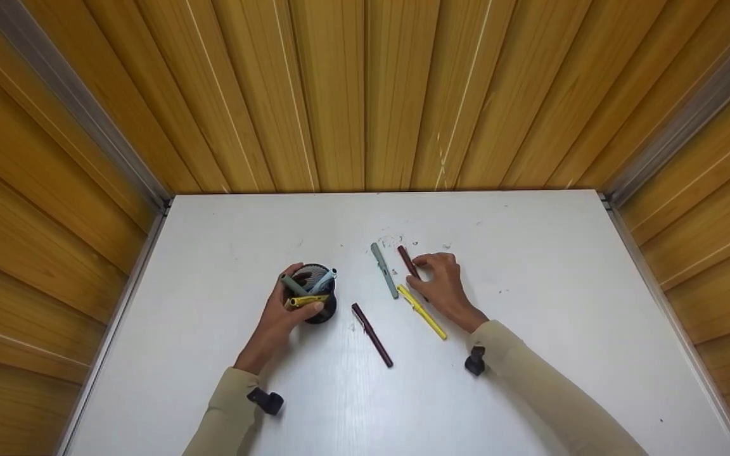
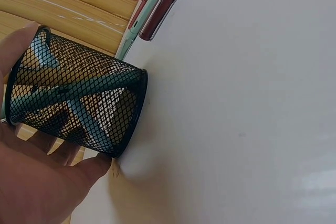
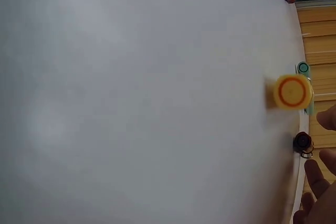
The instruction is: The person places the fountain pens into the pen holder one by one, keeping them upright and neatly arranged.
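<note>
My left hand (image 1: 286,311) grips a black mesh pen cup (image 2: 79,90), its thumb and fingers around the sides. Inside the cup are several pens, among them a yellow pen (image 1: 309,300), a dark green one and a light blue one. My right hand (image 1: 444,285) is over a dark red pen (image 1: 405,256) on the white table, thumb and fingers spread apart around its barrel. Beside that hand lies a yellow pen (image 1: 422,312). A grey-green pen (image 1: 384,271) lies just left of the red one. Nearer the front is a dark maroon pen (image 1: 372,335).
The white table (image 1: 530,380) meets wood-look panels (image 1: 365,95) at its back and sides. Small dark marks are scattered on the tabletop behind the pens. A small black device (image 1: 266,401) sits on the left sleeve, another (image 1: 475,361) on the right.
</note>
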### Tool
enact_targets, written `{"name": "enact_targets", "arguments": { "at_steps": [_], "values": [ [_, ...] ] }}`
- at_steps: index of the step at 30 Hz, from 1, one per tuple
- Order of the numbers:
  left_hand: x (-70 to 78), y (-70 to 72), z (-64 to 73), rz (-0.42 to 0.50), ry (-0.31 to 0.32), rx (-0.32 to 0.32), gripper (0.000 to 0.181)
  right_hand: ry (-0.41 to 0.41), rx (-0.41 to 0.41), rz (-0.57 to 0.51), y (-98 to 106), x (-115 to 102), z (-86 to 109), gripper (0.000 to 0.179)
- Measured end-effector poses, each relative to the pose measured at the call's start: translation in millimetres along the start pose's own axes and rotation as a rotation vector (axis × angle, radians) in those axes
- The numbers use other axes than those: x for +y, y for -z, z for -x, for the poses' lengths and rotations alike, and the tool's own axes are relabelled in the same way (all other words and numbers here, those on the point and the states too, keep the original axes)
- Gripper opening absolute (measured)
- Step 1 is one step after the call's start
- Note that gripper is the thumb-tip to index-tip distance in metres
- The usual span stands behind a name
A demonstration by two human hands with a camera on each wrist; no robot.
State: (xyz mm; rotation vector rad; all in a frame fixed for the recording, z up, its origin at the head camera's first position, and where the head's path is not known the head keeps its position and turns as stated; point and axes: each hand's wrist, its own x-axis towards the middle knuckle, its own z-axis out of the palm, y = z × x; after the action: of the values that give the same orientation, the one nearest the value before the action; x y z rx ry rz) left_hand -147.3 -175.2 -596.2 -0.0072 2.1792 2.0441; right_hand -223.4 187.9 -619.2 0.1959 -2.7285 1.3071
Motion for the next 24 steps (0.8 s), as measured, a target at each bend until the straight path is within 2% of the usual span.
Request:
{"name": "enact_targets", "arguments": {
  "at_steps": [8, 17, 24],
  "values": [
    [-0.5, -0.2, 1.2, -0.022, 0.010, 0.007, 0.090, 0.000, -0.046, 0.036, -2, 3, -5.5, 0.041],
    [-2.5, 0.4, -0.5, -0.016, 0.002, -0.008, 0.091, 0.086, -0.004, 0.041, -3, 10, -12.1, 0.036],
    [-1.6, 1.7, -0.3, -0.038, 0.008, -0.003, 0.091, 0.092, 0.026, 0.057, -8, 14, -13.3, 0.028]
  ]
}}
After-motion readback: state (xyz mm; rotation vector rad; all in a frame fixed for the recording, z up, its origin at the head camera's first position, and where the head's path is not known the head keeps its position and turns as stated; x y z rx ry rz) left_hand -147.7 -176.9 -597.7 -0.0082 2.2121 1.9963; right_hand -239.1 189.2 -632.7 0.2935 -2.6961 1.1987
